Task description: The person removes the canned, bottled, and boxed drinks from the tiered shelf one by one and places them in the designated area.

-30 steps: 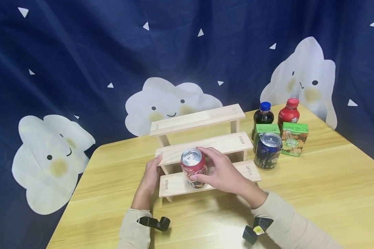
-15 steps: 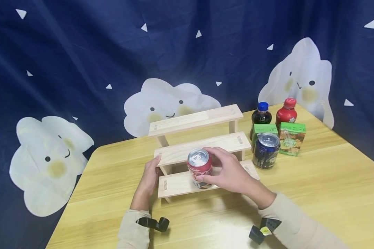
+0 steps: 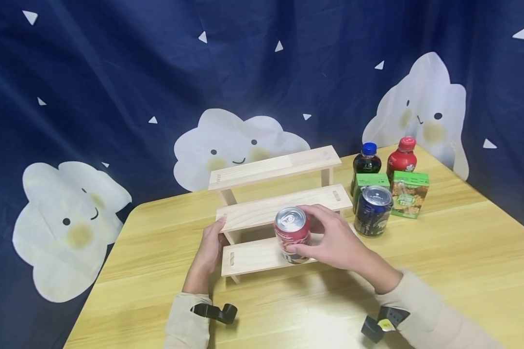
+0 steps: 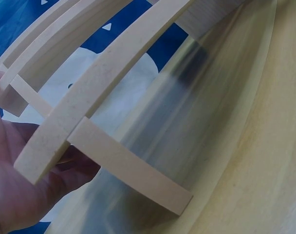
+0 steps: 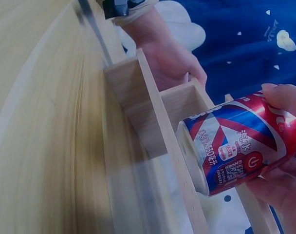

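Observation:
A pale wooden three-tier display stand (image 3: 253, 257) stands on the table. My right hand (image 3: 334, 240) grips a red soda can (image 3: 291, 235) from its right side, thumb in front and fingers behind. The can is upright at the lowest tier, right of its middle. In the right wrist view the bottom of the can (image 5: 238, 144) is right at that board's edge, and blue and white print shows on its side. My left hand (image 3: 207, 249) holds the left end of the middle tier, thumb on top; its other fingers reach behind the stand in the left wrist view.
Right of the stand are a dark blue can (image 3: 374, 213), two green-topped boxes, the nearer to the edge being a printed carton (image 3: 410, 196), a blue-capped dark bottle (image 3: 367, 162) and a red bottle (image 3: 401, 160). A navy curtain (image 3: 244, 63) with clouds hangs behind the table (image 3: 454, 257).
My right hand has moved the red can to the right along the lowest tier. My left hand keeps its place on the stand.

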Tool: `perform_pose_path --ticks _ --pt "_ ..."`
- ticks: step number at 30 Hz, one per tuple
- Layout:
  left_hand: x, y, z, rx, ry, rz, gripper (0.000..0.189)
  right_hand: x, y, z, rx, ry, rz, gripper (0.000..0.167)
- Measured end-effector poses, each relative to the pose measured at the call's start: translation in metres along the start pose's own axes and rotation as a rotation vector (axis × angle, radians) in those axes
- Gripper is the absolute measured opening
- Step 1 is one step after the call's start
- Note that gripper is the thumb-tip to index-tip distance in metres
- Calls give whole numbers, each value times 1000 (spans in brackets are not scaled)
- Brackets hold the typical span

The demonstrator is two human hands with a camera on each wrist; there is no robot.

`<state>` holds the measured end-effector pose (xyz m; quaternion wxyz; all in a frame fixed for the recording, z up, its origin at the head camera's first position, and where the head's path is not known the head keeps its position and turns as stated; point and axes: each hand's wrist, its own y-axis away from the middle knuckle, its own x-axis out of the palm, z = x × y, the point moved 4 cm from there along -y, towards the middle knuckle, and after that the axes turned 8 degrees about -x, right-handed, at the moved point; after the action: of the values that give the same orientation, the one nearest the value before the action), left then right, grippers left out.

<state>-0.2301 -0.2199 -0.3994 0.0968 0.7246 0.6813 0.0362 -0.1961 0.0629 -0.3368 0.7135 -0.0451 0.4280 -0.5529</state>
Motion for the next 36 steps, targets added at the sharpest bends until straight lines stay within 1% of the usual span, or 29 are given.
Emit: perform_pose_path --ticks 5,11,17,20,26,31,36 --pt "0 0 -1 2 0 -6 56 -7 4 -3 8 -18 -10 75" --pt "0 -1 0 6 -5 -23 56 -16 9 -9 -6 -33 -54 74" --pt "-1 0 1 -5 -1 -8 57 -27 15 -15 46 -48 -67 73" --pt "-1 -1 1 -9 -2 -3 57 -33 17 -17 59 -45 -77 73" --pt "-1 -1 2 -1 -10 -9 58 -42 20 -20 49 -8 -92 76" --pt "-1 0 2 5 -19 -5 58 -51 24 -22 21 53 -110 75" --pt "0 0 2 7 -6 -3 56 -61 30 -23 35 114 -133 77"
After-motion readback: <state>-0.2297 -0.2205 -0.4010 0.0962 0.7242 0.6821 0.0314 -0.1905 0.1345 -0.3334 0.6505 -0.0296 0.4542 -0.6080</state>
